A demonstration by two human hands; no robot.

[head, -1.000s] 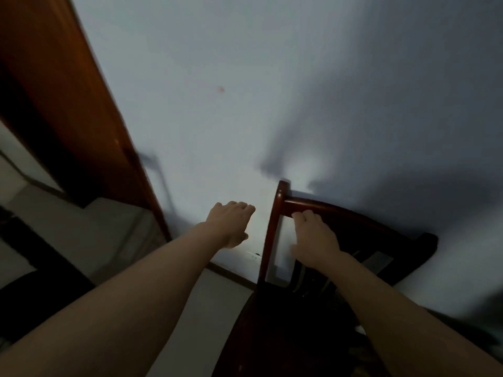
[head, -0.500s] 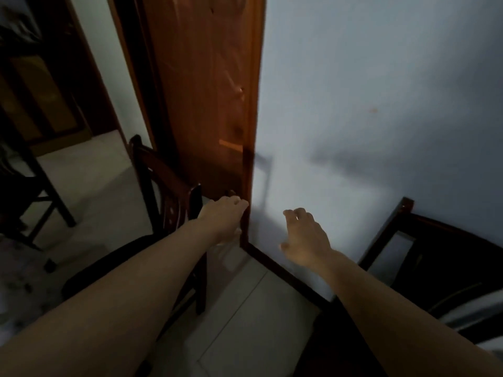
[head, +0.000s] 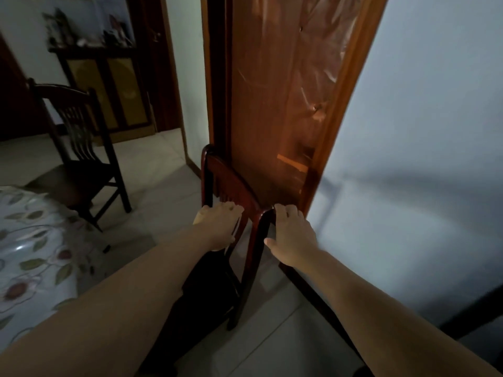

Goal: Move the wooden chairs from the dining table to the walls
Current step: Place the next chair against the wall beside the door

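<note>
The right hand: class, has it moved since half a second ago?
Yes. The right hand, which hung in the air in front of the door frame, now lies on the corner of the chair's backrest below that frame.

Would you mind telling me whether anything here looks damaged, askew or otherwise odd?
Only one thing stands out: the wooden door is covered in a clear film that is wrinkled and creased, with a dark blotch low on the panel. The chair under the left hand and right hand looks intact.
</note>
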